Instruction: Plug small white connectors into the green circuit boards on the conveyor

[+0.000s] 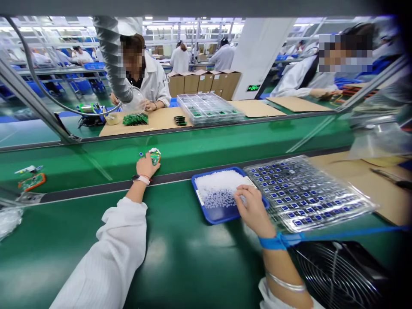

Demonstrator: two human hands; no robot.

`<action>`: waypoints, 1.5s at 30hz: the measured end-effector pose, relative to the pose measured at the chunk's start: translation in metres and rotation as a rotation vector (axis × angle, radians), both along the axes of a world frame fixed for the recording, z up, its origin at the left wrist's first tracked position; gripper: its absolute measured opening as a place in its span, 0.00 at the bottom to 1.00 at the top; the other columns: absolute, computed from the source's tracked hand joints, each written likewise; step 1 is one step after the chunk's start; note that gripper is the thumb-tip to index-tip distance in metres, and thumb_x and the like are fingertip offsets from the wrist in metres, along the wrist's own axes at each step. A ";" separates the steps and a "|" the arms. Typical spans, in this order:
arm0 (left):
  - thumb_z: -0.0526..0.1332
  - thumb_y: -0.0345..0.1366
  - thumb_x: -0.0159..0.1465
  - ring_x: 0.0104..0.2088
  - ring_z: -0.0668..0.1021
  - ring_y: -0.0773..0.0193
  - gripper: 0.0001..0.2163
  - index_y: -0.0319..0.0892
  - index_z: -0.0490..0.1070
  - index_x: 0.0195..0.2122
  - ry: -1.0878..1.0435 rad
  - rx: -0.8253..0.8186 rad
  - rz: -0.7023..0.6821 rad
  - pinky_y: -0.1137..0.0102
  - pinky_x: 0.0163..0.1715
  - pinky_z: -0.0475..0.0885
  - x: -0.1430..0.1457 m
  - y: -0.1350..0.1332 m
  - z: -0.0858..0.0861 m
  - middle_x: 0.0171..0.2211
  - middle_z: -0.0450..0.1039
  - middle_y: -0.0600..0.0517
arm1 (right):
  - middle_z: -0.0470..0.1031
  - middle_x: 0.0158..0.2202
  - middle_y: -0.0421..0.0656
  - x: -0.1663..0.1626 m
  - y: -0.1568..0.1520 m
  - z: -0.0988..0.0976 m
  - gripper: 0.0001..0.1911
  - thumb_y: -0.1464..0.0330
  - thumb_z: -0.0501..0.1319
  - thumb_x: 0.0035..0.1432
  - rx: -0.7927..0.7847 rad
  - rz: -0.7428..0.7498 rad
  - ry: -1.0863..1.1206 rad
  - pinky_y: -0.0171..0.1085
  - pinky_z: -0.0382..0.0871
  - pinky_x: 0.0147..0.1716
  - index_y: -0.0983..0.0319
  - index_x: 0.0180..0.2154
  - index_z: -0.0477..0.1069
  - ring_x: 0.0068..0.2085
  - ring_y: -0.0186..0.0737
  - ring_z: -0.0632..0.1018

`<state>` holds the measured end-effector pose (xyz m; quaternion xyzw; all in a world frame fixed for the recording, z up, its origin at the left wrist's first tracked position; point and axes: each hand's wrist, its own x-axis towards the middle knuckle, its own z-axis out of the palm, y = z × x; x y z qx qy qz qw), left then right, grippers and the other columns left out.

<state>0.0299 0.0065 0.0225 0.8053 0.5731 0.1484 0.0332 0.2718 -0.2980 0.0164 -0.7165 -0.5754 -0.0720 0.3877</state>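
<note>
My left hand (148, 166) reaches over the green conveyor belt, its fingers closed on a small circuit board (156, 159) with an orange edge and a white part with wires. The hand covers much of that board. My right hand (252, 208) is above the right side of a blue tray (214, 220). Its thumb and fingers are curled together; whatever they may hold is too small to make out. Many small white translucent pieces (222, 182) lie in the tray, heaped toward its far side. A blue wrist strap (273, 242) circles my right wrist.
Right of the tray lies a clear blister tray (309, 193) with rows of small dark blue-framed parts. A black fan (341, 274) stands near front right. Another orange-edged board (32, 182) rests on the belt at left. Co-workers sit across the belt, near stacked clear trays (209, 109).
</note>
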 end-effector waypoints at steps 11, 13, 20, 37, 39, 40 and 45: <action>0.68 0.40 0.49 0.46 0.75 0.57 0.26 0.42 0.61 0.48 -0.486 -0.192 -0.586 0.63 0.47 0.69 -0.059 -0.089 0.002 0.47 0.71 0.46 | 0.66 0.39 0.45 -0.121 0.034 0.025 0.09 0.67 0.51 0.61 -0.037 0.480 0.558 0.41 0.64 0.46 0.60 0.29 0.62 0.43 0.39 0.70; 0.67 0.39 0.49 0.45 0.74 0.56 0.24 0.42 0.63 0.46 -0.397 -0.219 -0.704 0.63 0.46 0.69 -0.068 -0.114 0.002 0.47 0.71 0.47 | 0.66 0.40 0.46 -0.129 0.044 0.014 0.08 0.67 0.52 0.61 -0.089 0.470 0.590 0.43 0.63 0.47 0.60 0.29 0.63 0.44 0.39 0.70; 0.67 0.38 0.52 0.51 0.69 0.55 0.23 0.42 0.66 0.49 -0.310 -0.306 -0.931 0.62 0.51 0.64 -0.082 -0.152 -0.002 0.50 0.67 0.45 | 0.67 0.40 0.47 -0.139 0.059 -0.018 0.06 0.68 0.53 0.59 -0.183 0.443 0.455 0.46 0.60 0.49 0.60 0.30 0.64 0.46 0.43 0.68; 0.60 0.31 0.57 0.33 0.76 0.64 0.05 0.40 0.75 0.26 -0.493 -0.427 -0.594 0.71 0.35 0.69 -0.057 -0.154 -0.007 0.31 0.75 0.51 | 0.65 0.38 0.47 -0.144 0.070 -0.026 0.06 0.73 0.52 0.56 -0.278 0.480 0.400 0.44 0.64 0.45 0.60 0.27 0.63 0.43 0.42 0.68; 0.60 0.31 0.56 0.32 0.76 0.63 0.05 0.40 0.75 0.25 -0.455 -0.467 -0.569 0.70 0.34 0.69 -0.056 -0.151 -0.005 0.31 0.76 0.51 | 0.65 0.36 0.46 -0.145 0.073 -0.026 0.07 0.73 0.53 0.55 -0.310 0.465 0.403 0.44 0.64 0.44 0.60 0.26 0.62 0.42 0.42 0.69; 0.60 0.31 0.56 0.32 0.76 0.63 0.06 0.40 0.74 0.25 -0.443 -0.479 -0.572 0.70 0.34 0.69 -0.056 -0.150 -0.004 0.30 0.75 0.51 | 0.65 0.36 0.46 -0.147 0.073 -0.025 0.07 0.74 0.53 0.54 -0.323 0.461 0.405 0.44 0.64 0.44 0.60 0.25 0.62 0.41 0.42 0.69; 0.59 0.33 0.58 0.33 0.75 0.63 0.05 0.41 0.72 0.28 -0.492 -0.424 -0.658 0.70 0.36 0.68 -0.061 -0.150 -0.002 0.31 0.74 0.51 | 0.66 0.36 0.46 -0.148 0.062 -0.002 0.07 0.73 0.53 0.56 -0.227 0.428 0.380 0.42 0.65 0.43 0.60 0.27 0.65 0.41 0.41 0.70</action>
